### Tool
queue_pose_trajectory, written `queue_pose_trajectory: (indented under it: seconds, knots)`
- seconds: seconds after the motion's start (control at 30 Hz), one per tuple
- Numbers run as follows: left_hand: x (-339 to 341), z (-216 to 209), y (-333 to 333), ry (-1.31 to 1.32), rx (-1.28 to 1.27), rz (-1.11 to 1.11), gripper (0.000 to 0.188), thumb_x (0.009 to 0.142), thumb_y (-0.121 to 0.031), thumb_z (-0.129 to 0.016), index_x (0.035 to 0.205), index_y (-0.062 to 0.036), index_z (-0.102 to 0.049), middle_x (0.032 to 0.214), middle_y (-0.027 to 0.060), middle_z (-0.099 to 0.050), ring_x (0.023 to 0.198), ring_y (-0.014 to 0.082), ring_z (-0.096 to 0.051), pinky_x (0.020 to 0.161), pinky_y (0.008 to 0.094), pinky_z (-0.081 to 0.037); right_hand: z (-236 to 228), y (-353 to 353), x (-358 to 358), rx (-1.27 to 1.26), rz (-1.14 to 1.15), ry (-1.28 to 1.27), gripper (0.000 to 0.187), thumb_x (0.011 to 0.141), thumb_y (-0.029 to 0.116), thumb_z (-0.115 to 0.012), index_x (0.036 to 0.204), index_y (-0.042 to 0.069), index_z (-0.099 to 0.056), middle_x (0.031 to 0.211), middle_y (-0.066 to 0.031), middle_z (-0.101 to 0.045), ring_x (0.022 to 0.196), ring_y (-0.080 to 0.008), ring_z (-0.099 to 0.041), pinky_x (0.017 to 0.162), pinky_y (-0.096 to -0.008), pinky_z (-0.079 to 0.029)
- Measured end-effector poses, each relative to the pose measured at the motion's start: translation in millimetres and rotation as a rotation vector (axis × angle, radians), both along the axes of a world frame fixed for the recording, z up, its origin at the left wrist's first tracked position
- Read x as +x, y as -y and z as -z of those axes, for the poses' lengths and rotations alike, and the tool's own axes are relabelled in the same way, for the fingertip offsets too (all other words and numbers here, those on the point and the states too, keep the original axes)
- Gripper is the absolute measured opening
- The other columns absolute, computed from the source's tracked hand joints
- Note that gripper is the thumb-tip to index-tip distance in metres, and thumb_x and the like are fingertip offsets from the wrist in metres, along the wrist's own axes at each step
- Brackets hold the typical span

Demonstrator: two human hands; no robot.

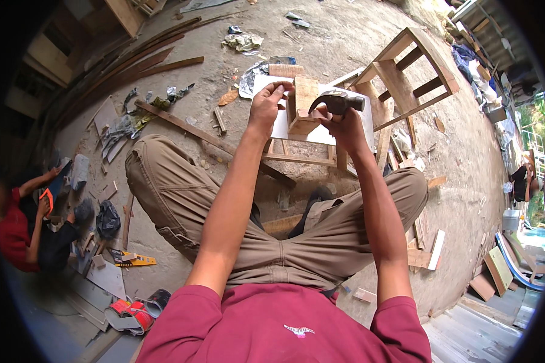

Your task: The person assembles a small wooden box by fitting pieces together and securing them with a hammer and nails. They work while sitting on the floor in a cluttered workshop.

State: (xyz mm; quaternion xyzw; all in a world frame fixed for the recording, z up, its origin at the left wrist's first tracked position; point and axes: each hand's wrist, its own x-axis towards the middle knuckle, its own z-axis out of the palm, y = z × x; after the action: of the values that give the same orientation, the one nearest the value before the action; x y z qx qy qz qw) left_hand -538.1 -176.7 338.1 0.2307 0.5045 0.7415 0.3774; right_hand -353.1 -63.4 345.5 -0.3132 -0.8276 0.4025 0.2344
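On the low white flat board (278, 132), ahead of the crossed legs, sits a small pale-brown wooden box-like piece (303, 100): that's the work, between both hands. Board sits on a brown wooden frame (300, 160), probably for a raised flat support.

Left hand (265, 110): thumb and fingertips drawn together at the piece's left edge. Reads as steadying it; can't tell if anything small is pinched there. Right hand (345, 126): fingers curled round a dark steel claw hammer (338, 101) close under the head, claw toward the piece. Choked-up grip, likely for control over reach; handle mostly hidden. Thumb is near the piece's right corner; contact unclear.

Clearance: big open brown wooden frame (399, 85) stands tilted just beyond the board's right side, could crowd a wide swing. Long brown wooden plank (191, 130) on the floor runs diagonally to the left, ending near the board's supports. Crumpled silvery plastic (118, 132) farther left. Co-worker in a red shirt (15, 233) at far left with an orange-handled saw (48, 196), well apart. Yellow flat tool (138, 260) lies nearer, left of the knee.
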Motion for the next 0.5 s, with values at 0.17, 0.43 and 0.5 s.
queue_pose_trajectory:
  seconds: [0.17,0.43,0.5]
  knots:
    - [2.7,1.3,5.2,0.111,0.022,0.039,0.018,0.096,-0.019,-0.064,0.110,-0.0101,-0.071,0.104,-0.0010,-0.068,0.089,0.0060,-0.056,0.074,0.0231,-0.047,2.0,0.4,1.5,-0.072,0.007,-0.040,0.029,0.082,0.018,-0.081,0.104,0.002,-0.073,0.079,-0.0036,-0.072,0.061,-0.0044,-0.056,0.053,-0.0261,-0.047]
    - [-2.1,8.7,4.8,0.082,-0.082,-0.015,0.023,0.085,-0.022,-0.079,0.101,-0.0073,-0.071,0.086,0.0008,-0.070,0.077,0.0080,-0.063,0.068,0.0232,-0.052,1.3,-0.2,-0.6,-0.052,0.025,0.003,0.029,0.081,0.018,-0.080,0.103,0.001,-0.073,0.075,-0.0086,-0.071,0.061,-0.0078,-0.057,0.055,-0.0290,-0.049]
    - [-2.9,7.3,6.1,0.129,-0.073,0.002,0.023,0.083,-0.021,-0.081,0.100,-0.0077,-0.070,0.089,0.0024,-0.071,0.077,0.0085,-0.064,0.067,0.0231,-0.051,1.0,-0.1,-0.2,-0.043,0.024,-0.001,0.029,0.081,0.018,-0.080,0.103,0.001,-0.073,0.077,-0.0091,-0.072,0.063,-0.0093,-0.060,0.057,-0.0303,-0.051]
